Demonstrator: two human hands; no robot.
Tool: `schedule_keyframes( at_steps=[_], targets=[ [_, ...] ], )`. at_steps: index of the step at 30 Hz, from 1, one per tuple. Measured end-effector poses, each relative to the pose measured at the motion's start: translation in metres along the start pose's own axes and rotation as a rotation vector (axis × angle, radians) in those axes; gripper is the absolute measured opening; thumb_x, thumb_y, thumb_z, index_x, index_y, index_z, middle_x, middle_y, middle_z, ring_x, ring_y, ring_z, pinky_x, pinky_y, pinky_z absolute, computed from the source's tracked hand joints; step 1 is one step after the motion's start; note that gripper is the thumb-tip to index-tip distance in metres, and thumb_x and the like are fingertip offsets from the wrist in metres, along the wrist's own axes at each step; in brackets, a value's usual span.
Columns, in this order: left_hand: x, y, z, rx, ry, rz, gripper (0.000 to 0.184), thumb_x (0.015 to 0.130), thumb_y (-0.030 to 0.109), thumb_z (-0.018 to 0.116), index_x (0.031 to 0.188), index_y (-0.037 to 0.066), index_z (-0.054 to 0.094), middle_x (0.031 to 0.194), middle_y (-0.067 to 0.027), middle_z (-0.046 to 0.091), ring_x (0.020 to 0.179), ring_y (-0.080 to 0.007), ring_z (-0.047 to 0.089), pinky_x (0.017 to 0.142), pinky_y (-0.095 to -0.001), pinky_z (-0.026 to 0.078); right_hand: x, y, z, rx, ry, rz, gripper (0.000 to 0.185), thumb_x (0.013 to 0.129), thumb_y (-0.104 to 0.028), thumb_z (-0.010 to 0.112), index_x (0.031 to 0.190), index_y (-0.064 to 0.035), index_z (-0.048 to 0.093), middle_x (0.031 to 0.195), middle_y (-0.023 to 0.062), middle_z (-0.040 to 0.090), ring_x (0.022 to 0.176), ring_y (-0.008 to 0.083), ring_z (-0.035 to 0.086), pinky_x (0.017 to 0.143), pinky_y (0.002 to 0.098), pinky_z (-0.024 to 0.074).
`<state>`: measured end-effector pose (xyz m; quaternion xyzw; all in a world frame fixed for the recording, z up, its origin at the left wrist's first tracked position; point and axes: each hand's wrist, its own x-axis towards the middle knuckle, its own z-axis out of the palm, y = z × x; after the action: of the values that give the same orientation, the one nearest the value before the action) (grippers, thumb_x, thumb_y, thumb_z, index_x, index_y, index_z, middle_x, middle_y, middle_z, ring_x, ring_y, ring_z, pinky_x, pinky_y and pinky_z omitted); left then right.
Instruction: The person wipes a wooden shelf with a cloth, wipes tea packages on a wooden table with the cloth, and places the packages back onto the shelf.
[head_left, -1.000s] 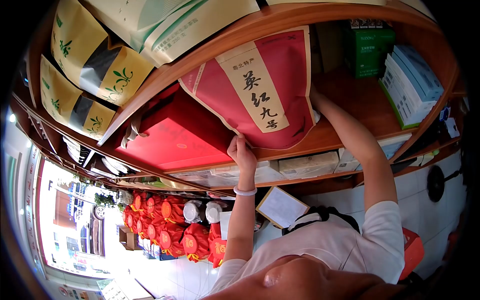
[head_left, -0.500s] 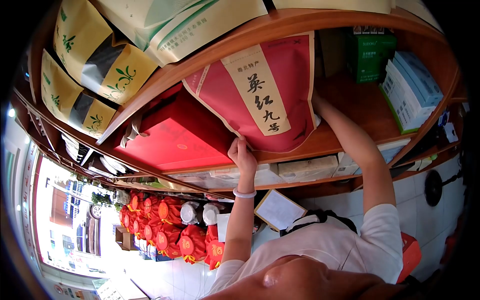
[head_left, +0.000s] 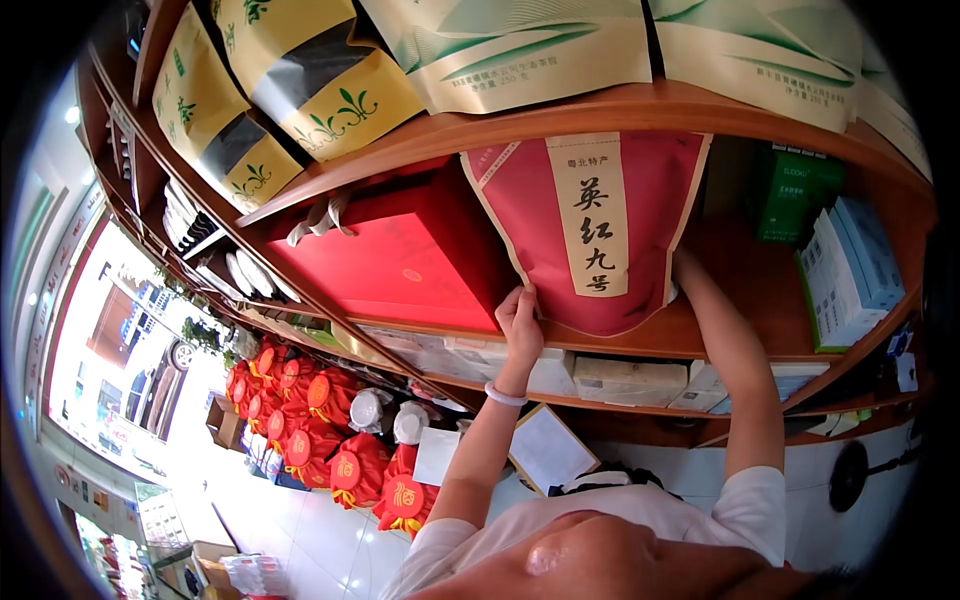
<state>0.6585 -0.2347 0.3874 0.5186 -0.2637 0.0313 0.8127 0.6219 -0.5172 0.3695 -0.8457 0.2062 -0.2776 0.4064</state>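
Wooden shelving curves across the view, its upper board above the middle compartment. Down to the left, well apart from the hands, a cluster of red cloth-covered bundles stands near the floor. In the middle compartment sits a wide red box. A red pouch with a tan lettered band stands upright at the front of that compartment, overlapping the box's right part; whether its base rests on the wood, I cannot tell. Pale bags with green patterns line the shelf above, beside smaller yellow pouches. To the right are blue-and-white boxes and, just behind them, a green box. The left hand pinches the pouch's lower left edge between thumb and fingers. The right hand reaches behind its lower right edge; its fingers are hidden, so I cannot tell their state. A white bracelet circles the left wrist.
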Motion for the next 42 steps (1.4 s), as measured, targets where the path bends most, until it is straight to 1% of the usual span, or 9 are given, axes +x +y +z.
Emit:
schedule_keyframes(
  at_steps=[5,7,20,23,25,32,38,40,42],
  targets=[
    [-0.001,-0.001,-0.001,-0.007,0.002,-0.016,0.032,0.086,0.015,0.050,0.057,0.003,0.042,0.056,0.0068,0.032,0.054,-0.0032,0.026,0.047,-0.0207,0.020,0.000,0.002,-0.001,-0.030,-0.007,0.010,0.038,0.076,-0.030,0.055,0.103,-0.0037,0.055,0.102,0.0187,0.057,0.095,0.0321,0.055,0.079,0.0367,0.0447],
    [-0.001,-0.003,-0.002,-0.022,-0.005,0.011,0.028,0.086,0.015,0.050,0.061,0.002,0.051,0.055,0.0045,0.041,0.052,-0.0041,0.034,0.047,-0.0199,0.026,0.000,0.002,-0.002,-0.038,-0.008,0.011,0.038,0.075,-0.030,0.055,0.103,-0.0037,0.055,0.102,0.0187,0.057,0.095,0.0321,0.055,0.079,0.0368,0.0447],
    [-0.005,0.001,0.011,0.061,0.212,0.099,0.023,0.087,0.016,0.051,0.073,-0.001,0.057,0.062,0.0068,0.044,0.057,-0.0031,0.034,0.051,-0.0182,0.027,0.025,0.024,0.017,-0.111,0.003,0.009,0.041,0.074,-0.031,0.058,0.103,-0.0039,0.055,0.102,0.0192,0.057,0.095,0.0321,0.055,0.078,0.0371,0.0448],
    [-0.004,-0.002,0.013,0.063,0.310,0.120,0.022,0.087,0.016,0.051,0.075,-0.001,0.058,0.065,0.0055,0.048,0.060,-0.0031,0.036,0.053,-0.0174,0.029,0.012,0.000,0.004,0.005,-0.003,0.046,0.047,0.068,-0.032,0.063,0.105,-0.0059,0.054,0.101,0.0203,0.056,0.095,0.0323,0.054,0.079,0.0383,0.0447],
    [-0.003,-0.003,0.011,0.032,0.331,0.121,0.022,0.087,0.016,0.050,0.077,-0.001,0.057,0.067,0.0040,0.051,0.063,-0.0034,0.039,0.055,-0.0169,0.032,0.015,-0.003,0.004,-0.162,-0.035,-0.026,0.046,0.068,-0.032,0.063,0.106,-0.0071,0.053,0.101,0.0209,0.056,0.096,0.0329,0.054,0.079,0.0394,0.0447],
    [-0.004,-0.004,0.010,0.065,0.324,0.126,0.021,0.089,0.015,0.047,0.080,-0.002,0.057,0.070,0.0025,0.052,0.065,-0.0039,0.042,0.058,-0.0175,0.035,0.008,-0.019,0.000,-0.317,-0.035,-0.008,0.049,0.066,-0.030,0.065,0.108,-0.0068,0.054,0.099,0.0213,0.057,0.094,0.0334,0.055,0.079,0.0382,0.0443],
    [-0.004,-0.008,0.009,0.085,0.371,0.155,0.021,0.090,0.015,0.045,0.082,-0.001,0.055,0.072,0.0012,0.053,0.066,-0.0044,0.043,0.060,-0.0184,0.037,-0.004,-0.046,-0.015,-0.242,-0.080,0.010,0.051,0.066,-0.028,0.065,0.109,-0.0050,0.051,0.098,0.0210,0.057,0.092,0.0334,0.055,0.078,0.0387,0.0446],
    [-0.002,-0.008,0.009,0.147,0.379,0.158,0.022,0.090,0.016,0.046,0.081,-0.002,0.053,0.066,0.0040,0.045,0.062,-0.0042,0.035,0.054,-0.0185,0.032,-0.007,-0.050,-0.015,-0.257,-0.059,-0.011,0.053,0.068,-0.030,0.065,0.112,-0.0059,0.049,0.097,0.0206,0.058,0.091,0.0335,0.056,0.077,0.0387,0.0451],
    [-0.003,-0.008,0.008,0.173,0.364,0.130,0.023,0.090,0.018,0.044,0.083,-0.002,0.053,0.071,0.0020,0.050,0.065,-0.0051,0.039,0.058,-0.0192,0.035,-0.005,-0.049,-0.016,-0.280,-0.087,0.008,0.053,0.068,-0.031,0.065,0.111,-0.0057,0.049,0.097,0.0205,0.058,0.091,0.0332,0.056,0.076,0.0387,0.0453]
  ],
)
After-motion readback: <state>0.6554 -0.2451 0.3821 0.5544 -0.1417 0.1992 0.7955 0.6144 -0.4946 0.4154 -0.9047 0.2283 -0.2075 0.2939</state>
